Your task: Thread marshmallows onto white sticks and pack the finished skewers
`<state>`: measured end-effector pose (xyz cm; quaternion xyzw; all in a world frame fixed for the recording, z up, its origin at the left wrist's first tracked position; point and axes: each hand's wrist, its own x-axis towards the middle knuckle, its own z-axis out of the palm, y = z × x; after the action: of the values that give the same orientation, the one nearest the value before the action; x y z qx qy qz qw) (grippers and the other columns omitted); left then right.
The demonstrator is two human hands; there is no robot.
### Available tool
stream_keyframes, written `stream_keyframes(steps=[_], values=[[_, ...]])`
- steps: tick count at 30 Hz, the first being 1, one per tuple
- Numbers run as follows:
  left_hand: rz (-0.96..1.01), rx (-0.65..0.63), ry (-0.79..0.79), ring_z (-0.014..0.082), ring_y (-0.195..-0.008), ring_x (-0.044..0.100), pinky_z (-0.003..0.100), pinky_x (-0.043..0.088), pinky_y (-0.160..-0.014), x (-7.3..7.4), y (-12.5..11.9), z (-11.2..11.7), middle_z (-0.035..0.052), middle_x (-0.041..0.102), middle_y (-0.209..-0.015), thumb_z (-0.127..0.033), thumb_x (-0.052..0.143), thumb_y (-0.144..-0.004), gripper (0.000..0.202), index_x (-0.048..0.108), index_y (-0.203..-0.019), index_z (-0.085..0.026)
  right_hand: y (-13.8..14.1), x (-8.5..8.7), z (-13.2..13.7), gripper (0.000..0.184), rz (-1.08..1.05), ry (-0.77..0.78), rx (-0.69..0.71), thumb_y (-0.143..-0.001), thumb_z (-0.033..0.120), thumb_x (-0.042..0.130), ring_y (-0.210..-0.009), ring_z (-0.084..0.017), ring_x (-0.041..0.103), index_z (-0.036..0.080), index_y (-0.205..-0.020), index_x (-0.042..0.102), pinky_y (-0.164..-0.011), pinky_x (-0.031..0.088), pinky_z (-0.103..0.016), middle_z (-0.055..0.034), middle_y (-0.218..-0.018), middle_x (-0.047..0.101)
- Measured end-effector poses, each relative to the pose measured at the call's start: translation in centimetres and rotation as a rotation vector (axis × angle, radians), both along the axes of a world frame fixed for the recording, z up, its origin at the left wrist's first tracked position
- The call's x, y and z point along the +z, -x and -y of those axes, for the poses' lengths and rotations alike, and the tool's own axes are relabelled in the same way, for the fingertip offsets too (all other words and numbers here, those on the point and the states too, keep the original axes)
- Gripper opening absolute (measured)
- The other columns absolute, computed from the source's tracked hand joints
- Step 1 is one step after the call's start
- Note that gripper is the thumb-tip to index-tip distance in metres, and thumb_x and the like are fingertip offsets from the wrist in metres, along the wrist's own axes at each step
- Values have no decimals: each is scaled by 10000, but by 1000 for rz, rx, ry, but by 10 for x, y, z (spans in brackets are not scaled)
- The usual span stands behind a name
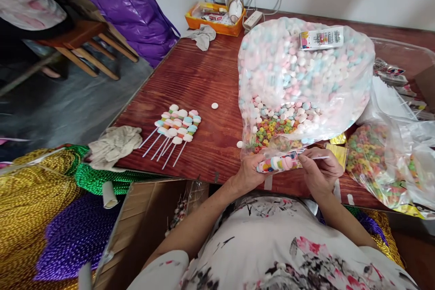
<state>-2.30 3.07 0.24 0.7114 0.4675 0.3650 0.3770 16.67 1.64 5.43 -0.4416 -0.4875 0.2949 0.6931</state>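
Observation:
My left hand [249,173] is closed around a skewer of pastel marshmallow candies [277,163] inside a clear printed wrapper, held level just above the table's near edge. My right hand [319,170] pinches the skewer's white stick where it pokes out on the right. Just behind both hands lies a big clear bag of pastel candies [306,77] with colourful cereal rings at its open mouth. Several finished candy skewers [175,129] lie side by side on the wooden table [200,77] to the left.
A second bag of cereal rings [374,163] sits at the right. A crumpled cloth [113,145] lies at the table's left corner, loose candies [215,105] on the wood. An orange tray [214,20] stands at the back. Gold, green and purple bead strands [44,217] fill boxes at lower left.

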Motion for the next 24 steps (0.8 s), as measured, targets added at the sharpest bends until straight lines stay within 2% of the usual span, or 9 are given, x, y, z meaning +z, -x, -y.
stream_keyframes(steps=[3,7,10,13,14,16,20,22,24], values=[[-23,-24,56,96,-564,408,230,320,-527,-2,-1,-2,-36,469,-584,-510,776,-697,444,524,-591,-161,-3,2,-1,139,-53,49,119,-761,201,762,-582,-142,612,249,-729,635,-529,489,-291,19,-689,679],[131,-246,397,95,-570,450,213,375,-519,7,1,-2,-42,517,-611,-480,819,-634,397,624,-695,-139,-17,6,-8,69,-94,138,401,-783,196,737,-397,-79,507,237,-799,683,-375,404,-235,8,-748,729],[258,-413,673,88,-505,443,214,379,-467,19,3,0,-55,520,-575,-466,861,-562,433,661,-758,-136,-26,7,-13,80,-45,126,469,-774,162,742,-415,-100,560,234,-794,712,-420,467,-253,15,-672,711],[273,-426,789,88,-451,423,227,368,-438,24,0,0,-62,512,-541,-481,866,-549,462,665,-791,-142,-26,6,-14,115,-41,113,537,-767,129,743,-416,-102,578,234,-808,721,-429,483,-256,8,-702,731],[271,-404,757,96,-470,442,234,387,-463,23,-2,0,-56,528,-559,-493,858,-559,471,671,-811,-142,-24,5,-13,122,-55,123,533,-766,117,740,-408,-96,573,230,-807,718,-412,468,-245,1,-735,743],[216,-322,585,113,-551,487,246,421,-546,19,-6,-2,-39,555,-612,-513,834,-597,454,675,-801,-140,-19,3,-11,119,-111,154,481,-764,109,739,-390,-80,551,221,-786,705,-373,423,-220,0,-755,748],[-105,-113,181,129,-629,481,250,399,-614,9,-10,-5,-11,550,-652,-484,776,-704,376,628,-687,-139,-13,1,-9,102,-247,182,330,-755,134,746,-364,-60,488,209,-733,680,-338,350,-198,9,-709,738],[-167,-98,120,124,-611,454,243,369,-589,7,-11,-4,-13,531,-630,-474,754,-734,365,619,-679,-140,-11,2,-9,103,-259,174,283,-756,137,743,-372,-59,480,205,-719,675,-335,330,-198,9,-700,733],[-112,-134,164,119,-602,435,232,350,-571,8,-13,-3,-24,515,-611,-484,749,-737,368,636,-703,-136,-10,4,-9,102,-218,175,271,-764,131,740,-395,-61,492,200,-722,678,-349,336,-202,10,-711,728]])
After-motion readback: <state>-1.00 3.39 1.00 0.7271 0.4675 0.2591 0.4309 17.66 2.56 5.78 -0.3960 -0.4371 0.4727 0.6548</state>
